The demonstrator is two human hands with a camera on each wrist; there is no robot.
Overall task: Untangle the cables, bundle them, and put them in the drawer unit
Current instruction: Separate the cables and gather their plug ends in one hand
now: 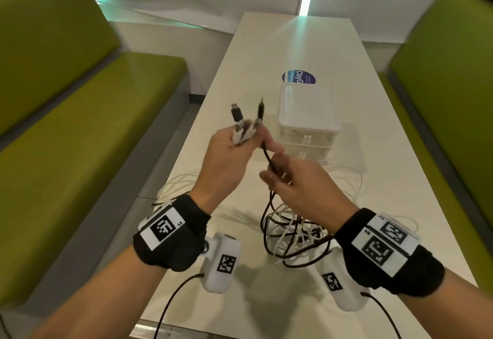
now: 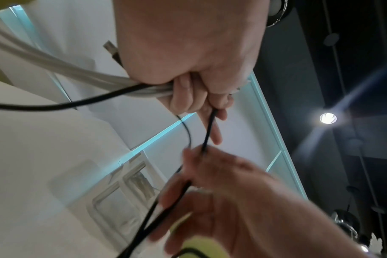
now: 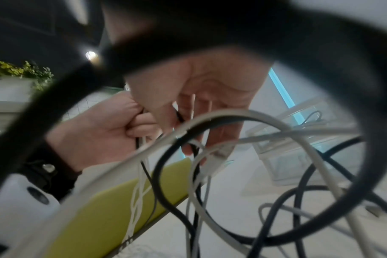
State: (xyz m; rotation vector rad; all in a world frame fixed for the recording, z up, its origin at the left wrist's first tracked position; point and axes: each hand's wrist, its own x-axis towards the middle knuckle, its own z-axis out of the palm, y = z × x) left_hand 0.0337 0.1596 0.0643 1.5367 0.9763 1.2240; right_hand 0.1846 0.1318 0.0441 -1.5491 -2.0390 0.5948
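Observation:
My left hand [image 1: 241, 138] is raised over the white table [image 1: 266, 45] and grips a bunch of cable ends [image 1: 246, 122], white and black, with the plugs pointing up. The black cable [image 1: 268, 157] runs down from that fist into my right hand [image 1: 277, 178], whose fingers curl round it just below. In the left wrist view the left hand [image 2: 194, 94] clamps the white cables [image 2: 77, 73] and the right hand [image 2: 210, 183] holds the black cable [image 2: 208, 131]. A tangle of cables [image 1: 293, 232] lies beneath my hands. The translucent drawer unit [image 1: 306, 114] stands behind, its drawers shut.
Green benches flank the narrow table: one at left [image 1: 80, 125], one at right [image 1: 440, 98]. A round blue sticker [image 1: 298, 77] lies behind the drawer unit. White cable loops [image 1: 346, 178] spread right of the unit and over the table's left edge [image 1: 173, 186].

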